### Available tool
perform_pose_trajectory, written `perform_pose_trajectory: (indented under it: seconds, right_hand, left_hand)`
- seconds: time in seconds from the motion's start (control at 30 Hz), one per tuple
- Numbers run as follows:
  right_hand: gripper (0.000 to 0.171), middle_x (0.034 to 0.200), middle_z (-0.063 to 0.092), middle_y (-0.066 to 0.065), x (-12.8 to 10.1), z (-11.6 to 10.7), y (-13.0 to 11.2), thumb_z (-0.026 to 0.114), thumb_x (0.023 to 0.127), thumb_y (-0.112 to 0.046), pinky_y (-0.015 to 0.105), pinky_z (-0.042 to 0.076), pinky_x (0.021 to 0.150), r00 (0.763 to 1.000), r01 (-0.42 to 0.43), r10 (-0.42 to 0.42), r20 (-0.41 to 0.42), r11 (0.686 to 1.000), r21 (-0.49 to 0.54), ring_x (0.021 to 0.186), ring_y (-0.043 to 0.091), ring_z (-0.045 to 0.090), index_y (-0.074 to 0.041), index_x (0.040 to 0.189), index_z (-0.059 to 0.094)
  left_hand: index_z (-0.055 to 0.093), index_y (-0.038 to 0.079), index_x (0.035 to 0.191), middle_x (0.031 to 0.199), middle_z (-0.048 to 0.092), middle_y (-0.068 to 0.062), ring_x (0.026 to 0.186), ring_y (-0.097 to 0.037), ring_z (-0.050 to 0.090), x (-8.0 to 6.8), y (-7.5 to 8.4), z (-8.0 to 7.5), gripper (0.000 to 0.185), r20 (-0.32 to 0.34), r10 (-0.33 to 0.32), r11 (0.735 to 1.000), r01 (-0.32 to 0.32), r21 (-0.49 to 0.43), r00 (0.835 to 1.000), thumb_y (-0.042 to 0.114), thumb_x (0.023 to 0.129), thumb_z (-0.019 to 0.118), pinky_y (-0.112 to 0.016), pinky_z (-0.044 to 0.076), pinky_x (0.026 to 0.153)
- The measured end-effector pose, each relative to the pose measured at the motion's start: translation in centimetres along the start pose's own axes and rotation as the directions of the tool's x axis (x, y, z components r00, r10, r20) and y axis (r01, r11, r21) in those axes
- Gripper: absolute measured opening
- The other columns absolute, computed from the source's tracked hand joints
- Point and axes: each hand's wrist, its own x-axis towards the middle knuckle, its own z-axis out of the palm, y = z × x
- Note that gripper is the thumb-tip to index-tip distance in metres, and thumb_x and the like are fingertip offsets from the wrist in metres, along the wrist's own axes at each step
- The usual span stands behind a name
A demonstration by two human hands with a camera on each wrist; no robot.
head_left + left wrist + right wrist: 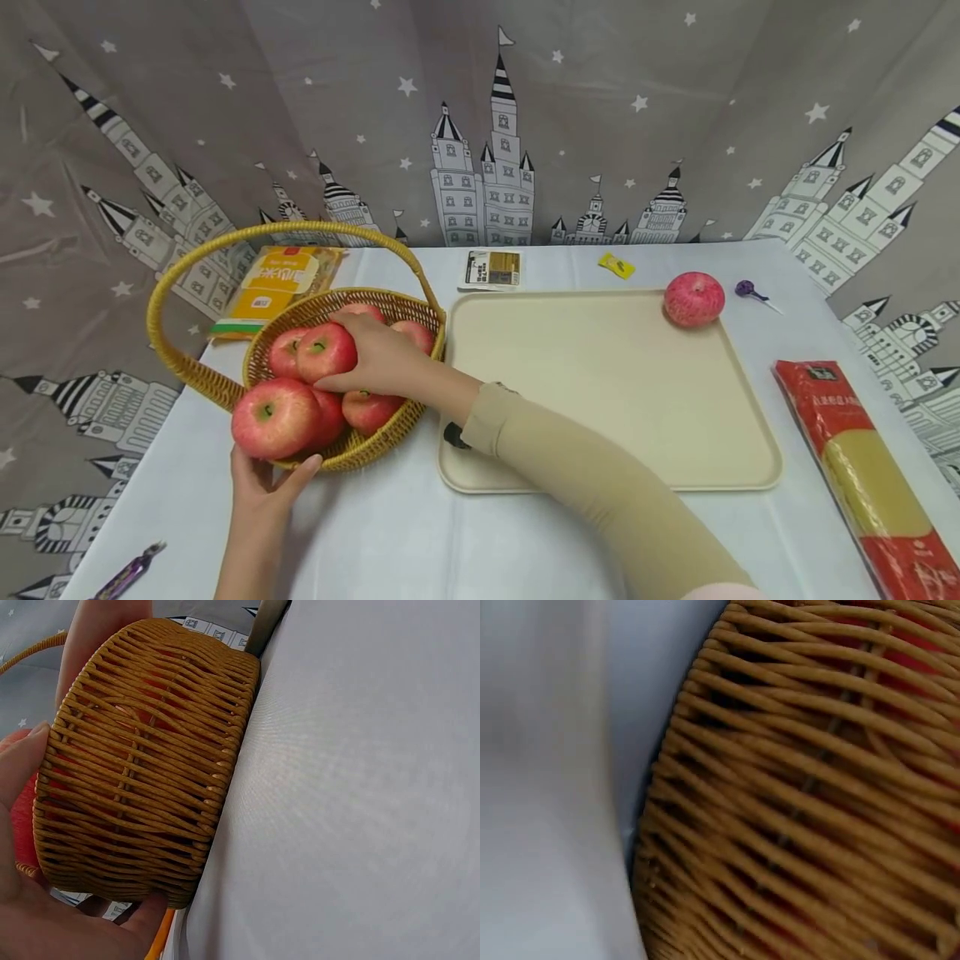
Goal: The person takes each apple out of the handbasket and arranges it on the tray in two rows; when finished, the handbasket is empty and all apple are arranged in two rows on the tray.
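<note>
Left hand [262, 492], thumb and fingers spread, touched the woven golden-brown wicker basket [378, 444] left of centre; the right hand [386, 358] pinched a round red apple [325, 353] there. Rightward lay a cream rectangular tray [615, 383], then a red-and-yellow plastic packet [873, 471], lower right.

So the table's got a white cloth [420, 542] on it, and pretty much everything sits around this big cream tray [600, 375]. Wicker basket [386, 440] is just left of the tray, with a yellow-orange bag [270, 287] beyond the tray's left far corner. Behind the tray's far edge: a small flat packet [491, 269] and a little yellow packet [617, 265]. Purple lollipop [745, 288] is off its right far corner, long red pack [870, 475] to its right. Purple-wrapped stick [127, 575]? Well left of the tray, nearer the camera.
</note>
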Motion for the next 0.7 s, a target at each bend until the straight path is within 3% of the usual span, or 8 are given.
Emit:
perform_pose_trajectory:
  seconds: [0.2,0.33,0.53,0.7]
  right_hand:
    - [0.085,0.139,0.045,-0.011,0.0,0.3,-0.1,0.073,0.077,-0.054,0.022,0.039,0.098,0.999,0.01,-0.01,-0.038,1.0,-0.001,0.116,0.001,0.048,-0.018,0.145,0.039]
    - [0.079,0.136,0.048,-0.01,-1.4,-0.7,0.2,0.077,0.076,-0.049,0.019,0.039,0.097,0.995,0.066,-0.059,-0.085,0.995,0.078,0.113,0.001,0.049,-0.018,0.141,0.044]
    - [0.086,0.133,0.052,-0.003,-6.0,-4.7,1.8,0.082,0.073,-0.043,0.026,0.045,0.097,0.988,0.068,-0.041,-0.152,0.981,0.182,0.116,0.008,0.05,-0.019,0.145,0.042]
    - [0.092,0.139,0.047,0.005,-10.7,-8.9,5.7,0.085,0.072,-0.034,0.035,0.049,0.096,0.971,-0.01,0.059,-0.232,0.978,0.206,0.119,0.017,0.05,-0.015,0.148,0.037]
  left_hand:
    - [0.013,0.033,0.151,0.157,0.014,0.003,0.142,-0.008,0.011,-0.2,0.0,0.1,0.093,0.004,-0.003,1.0,0.003,-0.001,1.0,-0.002,0.086,0.069,-0.023,0.025,0.113]
    - [0.015,0.031,0.15,0.154,0.018,0.002,0.14,-0.007,0.015,-0.4,0.0,-0.1,0.089,0.009,0.006,1.0,-0.006,-0.016,1.0,-0.002,0.086,0.068,-0.016,0.032,0.104]
    - [0.017,0.031,0.15,0.152,0.02,0.002,0.139,-0.007,0.017,-0.6,0.1,-0.1,0.088,0.011,0.009,0.999,-0.008,-0.037,1.0,-0.003,0.086,0.068,-0.015,0.033,0.103]
    - [0.016,0.031,0.15,0.154,0.018,0.002,0.139,-0.006,0.016,-0.3,0.2,-0.2,0.089,0.016,0.004,1.0,-0.003,-0.017,1.0,-0.002,0.086,0.069,-0.014,0.033,0.101]
